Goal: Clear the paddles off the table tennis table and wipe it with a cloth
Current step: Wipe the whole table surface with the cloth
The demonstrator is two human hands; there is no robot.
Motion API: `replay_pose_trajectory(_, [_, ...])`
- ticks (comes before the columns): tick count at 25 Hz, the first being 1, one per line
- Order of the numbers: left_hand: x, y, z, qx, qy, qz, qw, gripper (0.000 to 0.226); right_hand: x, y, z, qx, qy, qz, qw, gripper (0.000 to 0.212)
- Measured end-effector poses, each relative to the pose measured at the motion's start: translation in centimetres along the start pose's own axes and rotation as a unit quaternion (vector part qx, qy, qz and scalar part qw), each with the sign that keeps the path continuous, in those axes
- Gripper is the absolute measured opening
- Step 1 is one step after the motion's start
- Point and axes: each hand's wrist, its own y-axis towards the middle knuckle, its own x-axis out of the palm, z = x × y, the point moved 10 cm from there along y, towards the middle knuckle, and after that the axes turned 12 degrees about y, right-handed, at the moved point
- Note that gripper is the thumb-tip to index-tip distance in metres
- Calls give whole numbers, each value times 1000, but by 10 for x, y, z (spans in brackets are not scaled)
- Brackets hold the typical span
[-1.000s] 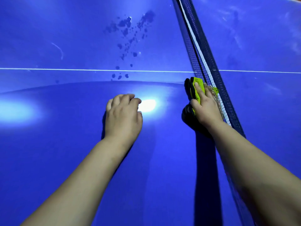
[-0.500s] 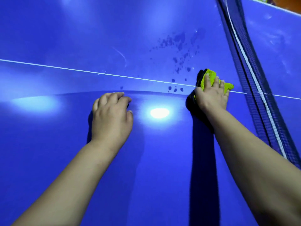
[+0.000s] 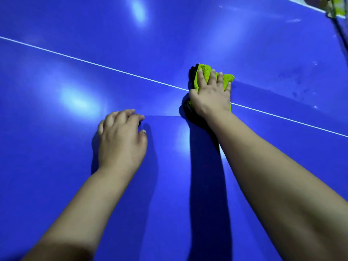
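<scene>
The blue table tennis table (image 3: 56, 185) fills the view, with a thin white line (image 3: 94, 63) running across it. A bright green cloth (image 3: 204, 72) lies on that line. My right hand (image 3: 211, 98) presses flat on the cloth, fingers spread and fairly straight over it. My left hand (image 3: 120, 138) rests on the bare table to the left and nearer to me, its fingers loosely bent with the tips on the surface, holding nothing. No paddle is in view.
The dark net (image 3: 343, 38) shows only at the far right edge. Faint dark smears (image 3: 295, 83) mark the surface to the right of the cloth. The table's white far edge (image 3: 301, 4) runs along the top right. Bright light reflections sit on the glossy top.
My right hand has slid the cloth leftward, away from the net and across the dark droplets, which now show only as faint smears. My left hand has stayed resting on the table.
</scene>
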Motion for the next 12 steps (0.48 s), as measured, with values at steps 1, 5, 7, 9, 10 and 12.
replay_pose_trajectory(1, [-5,-1,-19,-10,6,1,1000,28,7,1,-26,-24,-2,-7,1000,65])
replay_pose_trajectory(5, [-25,-12,-81,-52,21,7,998,30,37,-10,-127,-143,-21,-46,988,65])
replay_pose_trajectory(7, [-33,-18,-101,-71,27,10,997,30,50,-25,-166,-214,-35,-64,974,64])
replay_pose_trajectory(9, [-41,-25,-119,-92,32,11,995,31,61,-44,-194,-277,-45,-87,956,64])
replay_pose_trajectory(10, [-44,-28,-125,-101,34,12,994,31,65,-54,-204,-303,-51,-99,946,64])
replay_pose_trajectory(12, [-51,-36,-130,-114,36,17,993,31,70,-78,-215,-353,-65,-116,926,64])
